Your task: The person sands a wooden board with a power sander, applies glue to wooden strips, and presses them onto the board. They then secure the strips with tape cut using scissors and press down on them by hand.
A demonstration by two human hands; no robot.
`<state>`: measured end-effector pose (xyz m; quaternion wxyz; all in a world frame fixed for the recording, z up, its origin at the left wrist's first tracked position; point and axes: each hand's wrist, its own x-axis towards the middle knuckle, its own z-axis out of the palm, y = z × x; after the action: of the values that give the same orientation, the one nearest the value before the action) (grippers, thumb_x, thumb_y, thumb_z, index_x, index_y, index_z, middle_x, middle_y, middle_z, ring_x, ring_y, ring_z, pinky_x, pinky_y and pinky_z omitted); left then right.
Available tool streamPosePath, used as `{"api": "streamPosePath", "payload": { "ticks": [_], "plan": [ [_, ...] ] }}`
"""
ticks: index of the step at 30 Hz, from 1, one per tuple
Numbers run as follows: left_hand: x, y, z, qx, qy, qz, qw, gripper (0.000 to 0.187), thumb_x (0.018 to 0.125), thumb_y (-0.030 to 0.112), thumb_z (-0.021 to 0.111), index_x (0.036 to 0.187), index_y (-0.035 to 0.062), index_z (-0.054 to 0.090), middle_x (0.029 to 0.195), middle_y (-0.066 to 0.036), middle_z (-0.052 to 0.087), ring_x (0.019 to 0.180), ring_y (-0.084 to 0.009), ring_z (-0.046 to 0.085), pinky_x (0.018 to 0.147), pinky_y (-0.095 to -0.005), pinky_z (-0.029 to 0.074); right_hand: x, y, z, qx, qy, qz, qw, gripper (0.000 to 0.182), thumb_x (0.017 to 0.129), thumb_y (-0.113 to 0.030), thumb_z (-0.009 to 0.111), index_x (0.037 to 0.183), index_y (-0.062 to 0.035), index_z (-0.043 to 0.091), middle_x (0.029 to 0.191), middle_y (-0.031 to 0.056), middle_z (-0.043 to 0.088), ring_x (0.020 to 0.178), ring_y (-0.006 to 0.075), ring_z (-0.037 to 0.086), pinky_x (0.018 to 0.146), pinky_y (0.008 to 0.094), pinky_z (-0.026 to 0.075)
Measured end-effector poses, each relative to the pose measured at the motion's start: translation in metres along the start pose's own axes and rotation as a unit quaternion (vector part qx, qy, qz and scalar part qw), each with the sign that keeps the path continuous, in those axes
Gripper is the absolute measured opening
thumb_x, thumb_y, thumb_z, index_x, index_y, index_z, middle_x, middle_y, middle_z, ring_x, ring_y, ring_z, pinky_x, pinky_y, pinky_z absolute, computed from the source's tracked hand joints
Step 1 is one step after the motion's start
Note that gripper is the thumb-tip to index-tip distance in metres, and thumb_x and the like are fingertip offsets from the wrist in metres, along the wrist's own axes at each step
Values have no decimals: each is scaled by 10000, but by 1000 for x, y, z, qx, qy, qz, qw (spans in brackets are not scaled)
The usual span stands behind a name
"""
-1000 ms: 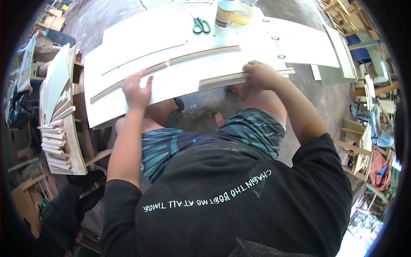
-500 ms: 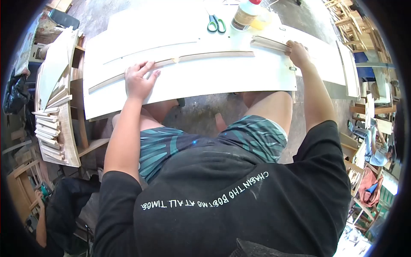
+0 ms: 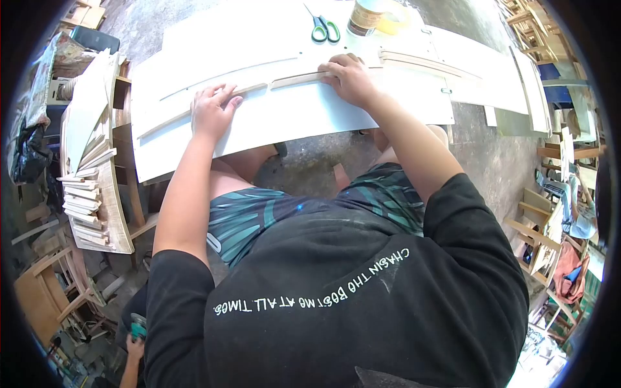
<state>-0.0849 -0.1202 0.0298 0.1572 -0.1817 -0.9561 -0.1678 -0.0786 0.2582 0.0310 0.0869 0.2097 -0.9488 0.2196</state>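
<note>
Two slim wooden strips lie nearly end to end on the white board in front of me, with a small gap between them. My left hand grips the left wooden strip, fingers over its far side and thumb on the near side. Farther right, my right hand has its fingers curled over the right wooden strip, covering part of it. Beyond my right hand, a pair of wooden strips rests on the white board.
Green-and-black scissors, a labelled bottle and a yellowish roll sit at the far side. Stacked wood pieces stand on my left. A co-worker's hand with a green tool shows at lower left; another person is far right.
My right hand has let go of the strips at the right and moved left onto the right strip of the row. My left hand stays on the left strip.
</note>
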Motion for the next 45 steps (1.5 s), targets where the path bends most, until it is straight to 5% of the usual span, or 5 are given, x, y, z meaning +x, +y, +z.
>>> {"api": "streamPosePath", "payload": {
  "ticks": [10, 16, 19, 25, 45],
  "plan": [
    [-24, -3, -16, -139, -157, -66, 976, 216, 940, 344, 738, 977, 155, 835, 917, -78, 768, 872, -303, 707, 803, -438, 554, -14, -4, -34, -63, -142, -21, 988, 187, 918, -76, 610, 1056, -94, 735, 1075, 101, 718, 1147, 316, 628, 1045, 443, 462],
    [-42, 12, 0, -82, 36, -44, 995, 219, 940, 373, 728, 935, 176, 823, 836, -63, 768, 854, -297, 734, 690, -424, 567, -39, 2, -8, -31, -12, -58, 998, 142, 929, -87, 643, 1032, -101, 739, 1002, 98, 727, 1051, 327, 655, 983, 468, 485],
    [-48, 18, 1, -72, -32, -165, 983, 209, 922, 391, 748, 936, 199, 830, 900, -33, 771, 887, -286, 724, 766, -415, 561, -41, -4, -5, -1, 7, -70, 998, 114, 935, -155, 697, 1027, -118, 755, 999, 82, 721, 1028, 318, 655, 982, 470, 483],
    [-54, 21, -2, -62, 24, 15, 998, 296, 839, 474, 822, 989, 220, 851, 977, -38, 758, 969, -278, 692, 924, -435, 506, -49, -17, -8, -5, 15, -103, 995, 177, 910, -268, 771, 1051, -164, 801, 992, 49, 713, 1017, 271, 648, 956, 422, 480],
    [-66, 35, 2, -85, 5, -72, 994, 275, 810, 477, 852, 990, 268, 861, 995, -7, 760, 977, -234, 686, 951, -420, 448, -55, -41, 8, 48, 20, -10, 999, 219, 929, -153, 757, 1142, -156, 808, 1069, 89, 693, 1059, 281, 649, 914, 384, 570]
  ]
}}
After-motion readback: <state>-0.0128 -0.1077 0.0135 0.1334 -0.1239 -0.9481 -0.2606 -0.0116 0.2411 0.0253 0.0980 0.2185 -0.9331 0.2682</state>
